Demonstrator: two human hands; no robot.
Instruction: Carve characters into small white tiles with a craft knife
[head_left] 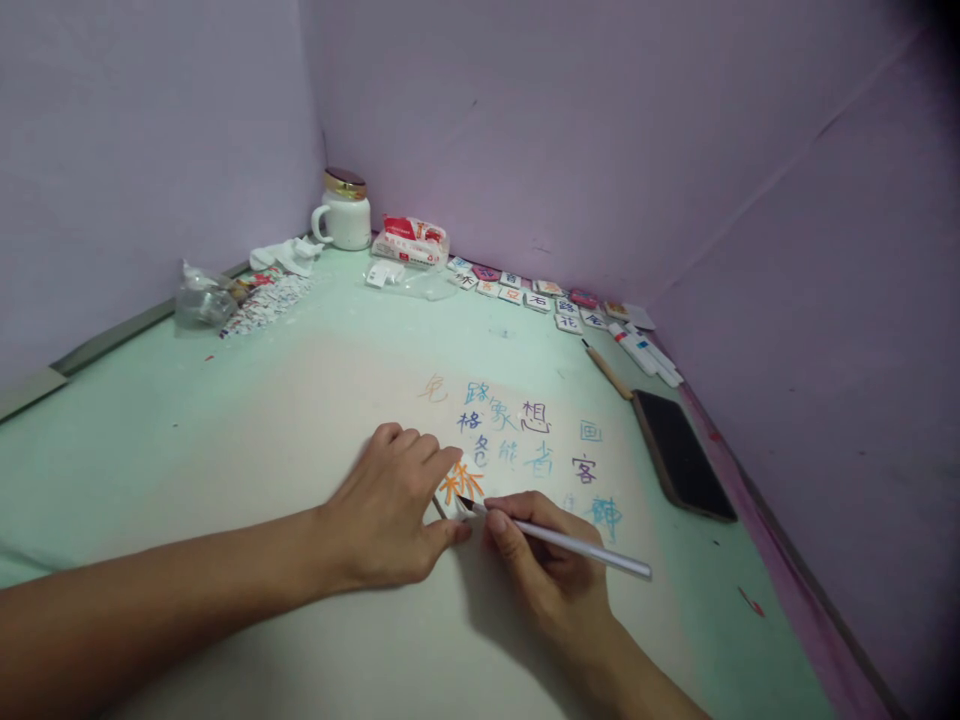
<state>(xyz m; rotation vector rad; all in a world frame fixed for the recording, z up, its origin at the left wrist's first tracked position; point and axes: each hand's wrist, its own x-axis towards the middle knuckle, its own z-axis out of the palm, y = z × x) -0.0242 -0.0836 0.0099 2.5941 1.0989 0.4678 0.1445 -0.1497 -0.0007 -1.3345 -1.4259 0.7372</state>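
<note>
Just right of the middle of the head view, a small white tile (451,506) bears an orange character on its top. My left hand (397,505) grips it on the table between thumb and forefinger, the other fingers bent. From the right, my right hand (544,555) is closed around a slim silver craft knife (592,551). The knife's dark pointed tip is at the tile's near side, by the orange strokes; whether it touches cannot be seen for sure. Coloured characters (535,417) are marked on the pale table around and beyond the tile.
A black phone (682,455) and a wooden-handled tool (607,370) lie at right. Several character tiles (538,301) and white pens (641,352) line the wall. Farther back stand a white lidded mug (349,220) and a red-white packet (411,240); scraps (266,303) lie left.
</note>
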